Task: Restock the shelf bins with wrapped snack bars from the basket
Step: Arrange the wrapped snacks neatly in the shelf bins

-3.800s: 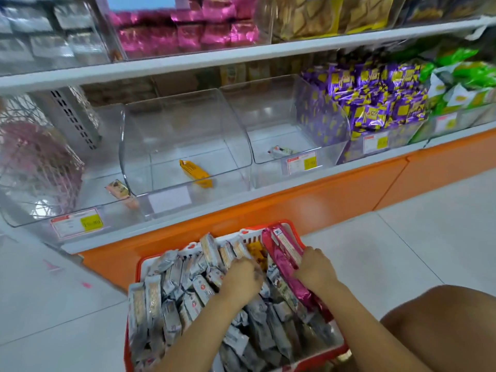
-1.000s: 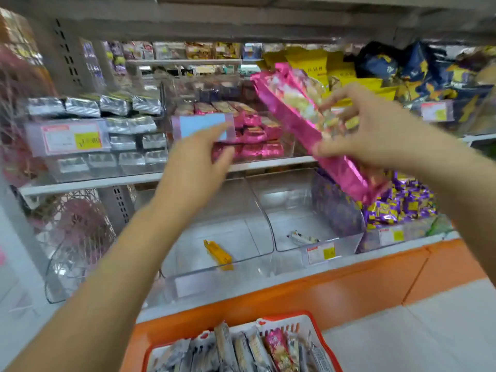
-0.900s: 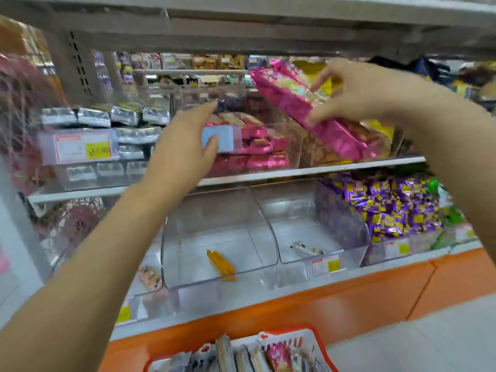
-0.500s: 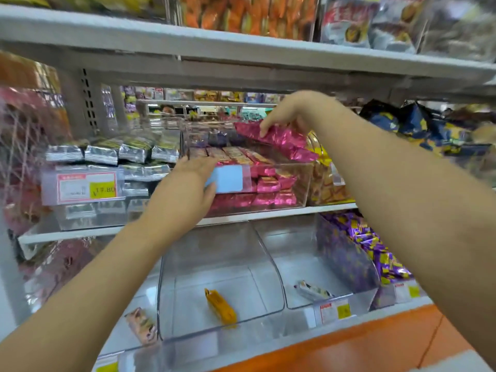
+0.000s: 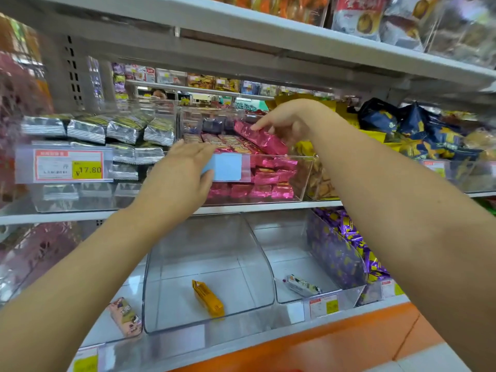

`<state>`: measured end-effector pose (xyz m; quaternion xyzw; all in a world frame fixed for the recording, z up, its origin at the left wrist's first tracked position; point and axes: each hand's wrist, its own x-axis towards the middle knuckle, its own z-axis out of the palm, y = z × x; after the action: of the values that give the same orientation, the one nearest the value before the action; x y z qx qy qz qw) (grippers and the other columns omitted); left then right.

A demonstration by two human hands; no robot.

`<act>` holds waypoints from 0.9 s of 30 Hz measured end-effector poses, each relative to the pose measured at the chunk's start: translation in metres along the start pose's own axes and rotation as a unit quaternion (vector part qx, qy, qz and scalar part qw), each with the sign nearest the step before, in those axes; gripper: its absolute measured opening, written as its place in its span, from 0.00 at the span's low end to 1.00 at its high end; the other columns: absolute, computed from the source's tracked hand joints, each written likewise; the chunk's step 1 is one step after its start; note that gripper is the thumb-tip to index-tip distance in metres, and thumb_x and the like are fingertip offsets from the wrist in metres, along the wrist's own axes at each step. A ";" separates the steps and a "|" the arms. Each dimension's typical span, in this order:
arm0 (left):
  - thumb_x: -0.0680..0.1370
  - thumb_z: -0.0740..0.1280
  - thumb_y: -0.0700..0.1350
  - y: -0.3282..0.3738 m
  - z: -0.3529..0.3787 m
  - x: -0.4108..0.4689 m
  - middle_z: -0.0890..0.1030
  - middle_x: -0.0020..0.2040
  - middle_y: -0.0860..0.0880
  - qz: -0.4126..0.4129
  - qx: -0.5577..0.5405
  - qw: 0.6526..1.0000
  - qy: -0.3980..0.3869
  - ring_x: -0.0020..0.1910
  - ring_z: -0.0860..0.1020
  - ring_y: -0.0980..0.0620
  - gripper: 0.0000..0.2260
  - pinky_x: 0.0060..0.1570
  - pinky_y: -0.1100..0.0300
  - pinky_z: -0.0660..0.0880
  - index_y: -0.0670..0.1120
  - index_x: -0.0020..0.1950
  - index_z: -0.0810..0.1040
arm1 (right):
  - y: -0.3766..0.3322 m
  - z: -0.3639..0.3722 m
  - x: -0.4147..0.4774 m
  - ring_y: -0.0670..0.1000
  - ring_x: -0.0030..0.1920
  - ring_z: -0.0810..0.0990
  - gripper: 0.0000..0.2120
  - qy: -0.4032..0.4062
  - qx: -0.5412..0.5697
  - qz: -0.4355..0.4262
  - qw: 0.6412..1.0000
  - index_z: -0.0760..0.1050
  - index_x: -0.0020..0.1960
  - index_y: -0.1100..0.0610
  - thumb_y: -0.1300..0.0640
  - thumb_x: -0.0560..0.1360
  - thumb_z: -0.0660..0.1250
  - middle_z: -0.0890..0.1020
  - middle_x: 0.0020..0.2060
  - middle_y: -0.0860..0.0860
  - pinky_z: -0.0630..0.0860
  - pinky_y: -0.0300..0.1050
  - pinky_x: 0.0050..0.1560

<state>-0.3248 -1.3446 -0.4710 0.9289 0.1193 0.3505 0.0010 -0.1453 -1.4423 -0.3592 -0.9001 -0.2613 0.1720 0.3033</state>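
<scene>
Shop shelving in tiers, crowded with clear plastic bins of wrapped snacks; orange plinth and pale floor tiles at the bottom edge. On the middle shelf [image 5: 268, 206], a clear bin [image 5: 306, 173] stacked with pink-wrapped bars [image 5: 268, 181], fronted by a blank blue label [image 5: 228, 167]. Left hand [image 5: 179, 175] flat against that bin's front, fingers straight and relaxed, touching the label, gripping nothing. Right hand [image 5: 284, 122] reaching in over the bin's top, fingers curved round the upper end of a long pink pack [image 5: 264, 140], thumb hidden beneath. Change from a second ago: pack then held high in open air before the shelf, now lowered into the bin, slanting, lower end apparently resting on the stacked bars; left hand then only reaching, now settled on the bin front, likely steadying it. Almost four seconds back, both hands down in the basket; basket now out of view. Meaning for the task: one pack as good as delivered, only the letting go left. Plenty of work remaining, judging by the lower shelf: one curved bin [image 5: 209, 251] with a lone yellow bar [image 5: 208, 299], its neighbour with a single pale bar [image 5: 302, 285], a pinkish bar [image 5: 124, 316] lying further left. Beside these, purple sweets [image 5: 349, 237] heaped full. Left of the pink bin, silver packs [image 5: 88, 130] behind a price tag [image 5: 68, 165] reading 17.80.
</scene>
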 end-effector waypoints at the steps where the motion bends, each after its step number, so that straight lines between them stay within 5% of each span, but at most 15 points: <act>1: 0.79 0.60 0.42 0.001 -0.001 0.000 0.69 0.71 0.44 -0.003 0.000 1.000 -0.001 0.70 0.66 0.44 0.22 0.73 0.56 0.51 0.41 0.73 0.65 | -0.001 0.000 -0.002 0.58 0.58 0.77 0.28 -0.002 -0.005 -0.002 1.000 0.66 0.70 0.58 0.46 0.76 0.68 0.77 0.56 0.56 0.70 0.60 0.66; 5: 0.81 0.58 0.43 0.001 -0.007 -0.002 0.62 0.76 0.47 -0.008 -0.010 1.000 -0.015 0.75 0.58 0.49 0.23 0.72 0.62 0.47 0.44 0.76 0.60 | -0.005 0.000 -0.007 0.61 0.64 0.73 0.33 0.015 -0.053 -0.011 0.998 0.63 0.73 0.58 0.45 0.75 0.69 0.73 0.65 0.57 0.72 0.58 0.65; 8: 0.81 0.59 0.43 -0.004 -0.009 -0.008 0.57 0.77 0.49 -0.019 -0.022 1.000 0.004 0.77 0.51 0.52 0.25 0.69 0.67 0.43 0.45 0.77 0.57 | -0.008 -0.002 -0.006 0.54 0.45 0.75 0.19 0.058 -0.107 -0.037 0.992 0.71 0.60 0.57 0.47 0.75 0.68 0.76 0.52 0.55 0.76 0.48 0.49; 12: 0.81 0.58 0.45 -0.009 -0.010 -0.021 0.51 0.78 0.47 -0.090 -0.035 0.995 0.029 0.77 0.50 0.48 0.27 0.73 0.59 0.49 0.44 0.78 0.53 | -0.019 0.005 -0.005 0.51 0.42 0.77 0.12 0.044 -0.072 -0.063 0.994 0.72 0.47 0.54 0.47 0.74 0.70 0.78 0.47 0.54 0.76 0.42 0.43; 16: 0.81 0.57 0.45 -0.009 -0.015 -0.022 0.54 0.78 0.48 -0.098 -0.027 0.995 0.010 0.77 0.53 0.44 0.25 0.73 0.55 0.52 0.45 0.78 0.56 | -0.038 0.028 -0.009 0.49 0.41 0.77 0.11 0.032 -0.034 -0.111 0.993 0.71 0.45 0.54 0.47 0.75 0.69 0.78 0.42 0.52 0.77 0.42 0.53; 18: 0.81 0.57 0.45 -0.008 -0.018 -0.022 0.53 0.78 0.47 -0.103 -0.021 0.994 0.002 0.77 0.52 0.44 0.25 0.73 0.55 0.52 0.44 0.78 0.55 | -0.048 0.042 -0.011 0.51 0.45 0.78 0.11 0.023 -0.026 -0.134 0.990 0.71 0.45 0.54 0.48 0.76 0.68 0.79 0.47 0.54 0.76 0.45 0.59; 24: 0.80 0.59 0.42 -0.011 -0.015 -0.033 0.55 0.78 0.45 -0.059 -0.017 0.998 0.012 0.77 0.51 0.48 0.25 0.72 0.62 0.48 0.41 0.77 0.57 | -0.064 0.071 -0.016 0.49 0.34 0.68 0.18 0.037 -0.041 -0.168 0.984 0.69 0.58 0.57 0.45 0.77 0.65 0.70 0.36 0.52 0.70 0.41 0.39; 27: 0.80 0.59 0.41 -0.013 -0.013 -0.038 0.54 0.78 0.48 -0.051 -0.030 0.998 0.010 0.77 0.49 0.51 0.26 0.71 0.62 0.51 0.44 0.78 0.56 | -0.063 0.075 -0.020 0.48 0.36 0.70 0.18 0.044 -0.054 -0.187 0.980 0.69 0.62 0.58 0.47 0.79 0.63 0.70 0.36 0.51 0.74 0.43 0.43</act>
<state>-0.3636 -1.3411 -0.4875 0.9177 0.1564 0.3623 0.0458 -0.2199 -1.3768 -0.3726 -0.8567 -0.4208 0.0585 0.2927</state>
